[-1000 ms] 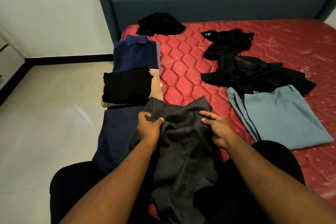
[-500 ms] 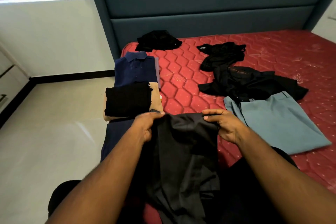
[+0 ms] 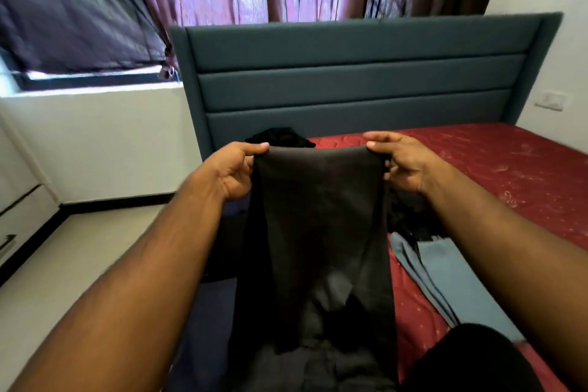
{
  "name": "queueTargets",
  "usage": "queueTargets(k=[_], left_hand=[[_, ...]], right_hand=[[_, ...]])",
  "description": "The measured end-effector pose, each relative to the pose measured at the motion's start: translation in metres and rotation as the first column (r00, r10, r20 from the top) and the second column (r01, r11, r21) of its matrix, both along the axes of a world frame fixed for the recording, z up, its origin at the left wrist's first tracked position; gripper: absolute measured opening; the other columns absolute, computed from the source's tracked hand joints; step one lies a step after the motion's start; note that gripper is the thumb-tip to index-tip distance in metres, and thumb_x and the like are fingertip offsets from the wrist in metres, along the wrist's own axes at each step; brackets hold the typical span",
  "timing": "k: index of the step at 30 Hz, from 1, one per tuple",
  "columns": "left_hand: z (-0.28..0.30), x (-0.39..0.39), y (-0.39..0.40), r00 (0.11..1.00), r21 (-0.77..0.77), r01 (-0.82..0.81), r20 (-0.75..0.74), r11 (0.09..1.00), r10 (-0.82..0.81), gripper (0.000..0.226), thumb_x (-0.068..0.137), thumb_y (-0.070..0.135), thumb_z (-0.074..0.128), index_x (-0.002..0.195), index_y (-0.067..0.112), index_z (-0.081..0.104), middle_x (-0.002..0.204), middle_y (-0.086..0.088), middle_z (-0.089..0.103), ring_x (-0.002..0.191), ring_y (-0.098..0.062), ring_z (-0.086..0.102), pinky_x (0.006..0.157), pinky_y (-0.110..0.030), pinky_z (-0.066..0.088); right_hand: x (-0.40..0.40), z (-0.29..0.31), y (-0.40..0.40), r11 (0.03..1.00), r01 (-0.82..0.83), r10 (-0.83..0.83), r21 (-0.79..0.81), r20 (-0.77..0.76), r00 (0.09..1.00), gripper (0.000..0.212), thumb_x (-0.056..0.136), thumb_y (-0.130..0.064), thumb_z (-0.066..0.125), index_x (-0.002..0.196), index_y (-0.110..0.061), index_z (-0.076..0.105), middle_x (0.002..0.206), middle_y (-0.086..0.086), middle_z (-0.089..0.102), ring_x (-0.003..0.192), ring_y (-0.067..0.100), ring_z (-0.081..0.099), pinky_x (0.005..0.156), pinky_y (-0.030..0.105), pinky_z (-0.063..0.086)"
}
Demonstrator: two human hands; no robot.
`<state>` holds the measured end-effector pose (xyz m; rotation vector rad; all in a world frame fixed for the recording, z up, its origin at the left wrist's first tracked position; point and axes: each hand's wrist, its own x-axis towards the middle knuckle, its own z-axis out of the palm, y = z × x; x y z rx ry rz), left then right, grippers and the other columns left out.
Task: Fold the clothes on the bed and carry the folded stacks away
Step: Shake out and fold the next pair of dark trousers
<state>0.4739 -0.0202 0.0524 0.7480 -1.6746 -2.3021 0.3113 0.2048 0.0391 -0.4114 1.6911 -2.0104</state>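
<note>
1. The left hand (image 3: pixel 234 170) pinches the left end of the top edge of a dark grey woven garment (image 3: pixel 318 232), thumb over the edge and fingers curled behind it.
2. The right hand (image 3: pixel 402 165) pinches the right end of the same edge, fingers closed on the cloth.
3. The garment hangs stretched between both hands above the red quilted mattress (image 3: pixel 509 175); its lower part bunches near the person's lap.
4. A folded light blue pair of trousers (image 3: pixel 445 277) lies flat on the mattress, right of the hanging garment.
5. A crumpled black garment (image 3: pixel 280 137) lies near the teal padded headboard (image 3: pixel 350 79).
</note>
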Motion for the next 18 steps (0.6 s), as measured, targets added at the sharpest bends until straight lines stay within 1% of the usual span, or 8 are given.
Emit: queueTargets(k=[3,6,10,12,13,14,16,18], left_hand=[[0.050,-0.008,0.003,0.989,-0.024,-0.035,-0.145,0.999,0.031,0.027,0.097,0.018,0.053,0.075,0.007,0.062,0.065,-0.009,0.067,0.057,-0.022,0.065,0.066,-0.032,0.051],[0.088,-0.016,-0.003,0.949,-0.031,-0.125,-0.295,0.992,0.111,0.014,0.093,0.013,0.059,0.079,0.011,0.061,0.072,-0.006,0.063,0.067,-0.018,0.060,0.059,-0.027,0.058],[0.122,-0.025,-0.011,0.920,0.007,-0.189,-0.348,0.982,0.179,0.013,0.087,0.016,0.067,0.076,0.011,0.064,0.067,-0.004,0.066,0.066,-0.017,0.061,0.069,-0.031,0.057],[0.133,-0.030,-0.011,0.906,0.034,-0.226,-0.361,0.974,0.222,0.013,0.082,0.019,0.075,0.080,0.010,0.066,0.073,-0.006,0.067,0.062,-0.018,0.064,0.060,-0.033,0.060],[0.139,-0.031,-0.010,0.893,0.036,-0.258,-0.372,0.965,0.253,0.015,0.079,0.018,0.078,0.085,0.008,0.068,0.077,-0.008,0.068,0.059,-0.018,0.065,0.053,-0.032,0.059],[0.143,-0.034,-0.009,0.878,0.031,-0.292,-0.389,0.956,0.280,0.020,0.076,0.016,0.080,0.090,0.007,0.069,0.081,-0.010,0.069,0.060,-0.018,0.066,0.051,-0.030,0.057],[0.151,-0.037,-0.005,0.835,0.003,-0.367,-0.440,0.930,0.331,0.028,0.072,0.012,0.083,0.096,0.006,0.069,0.088,-0.012,0.071,0.070,-0.022,0.068,0.058,-0.033,0.058],[0.158,-0.038,0.001,0.795,-0.031,-0.445,-0.473,0.895,0.379,0.024,0.070,0.010,0.085,0.084,0.010,0.066,0.088,-0.013,0.069,0.076,-0.024,0.065,0.067,-0.037,0.060]], right_hand=[[-0.006,0.058,-0.006,0.992,-0.005,-0.005,-0.128,-0.078,0.997,0.032,0.088,0.006,0.057,0.103,-0.020,0.065,0.071,0.005,0.067,0.059,0.015,0.063,0.052,0.025,0.055],[-0.007,0.108,-0.009,0.985,-0.020,-0.015,-0.170,-0.198,0.980,0.039,0.085,0.016,0.054,0.104,-0.016,0.065,0.072,0.012,0.066,0.060,0.017,0.065,0.055,0.027,0.056],[-0.008,0.159,-0.004,0.992,0.063,-0.098,-0.113,-0.335,0.937,0.032,0.083,0.014,0.059,0.099,-0.012,0.066,0.080,0.011,0.065,0.066,0.018,0.064,0.055,0.025,0.056],[-0.008,0.177,0.000,0.991,0.093,-0.121,-0.091,-0.371,0.921,0.021,0.085,0.007,0.063,0.093,-0.012,0.066,0.081,0.008,0.065,0.068,0.017,0.064,0.058,0.026,0.056],[-0.006,0.186,0.002,0.990,0.107,-0.133,-0.090,-0.381,0.915,0.017,0.087,0.003,0.063,0.089,-0.013,0.067,0.081,0.006,0.065,0.070,0.016,0.063,0.061,0.029,0.057],[-0.006,0.192,0.002,0.988,0.124,-0.151,-0.093,-0.385,0.910,0.016,0.089,0.001,0.061,0.087,-0.014,0.067,0.081,0.005,0.065,0.071,0.016,0.062,0.066,0.032,0.057],[-0.004,0.202,0.004,0.980,0.170,-0.200,-0.108,-0.405,0.892,0.020,0.091,0.001,0.057,0.086,-0.015,0.067,0.081,0.003,0.064,0.072,0.015,0.060,0.072,0.035,0.054],[-0.003,0.208,0.005,0.972,0.205,-0.235,-0.117,-0.431,0.871,0.022,0.090,0.002,0.056,0.086,-0.016,0.068,0.080,0.001,0.064,0.072,0.014,0.059,0.071,0.032,0.051]])
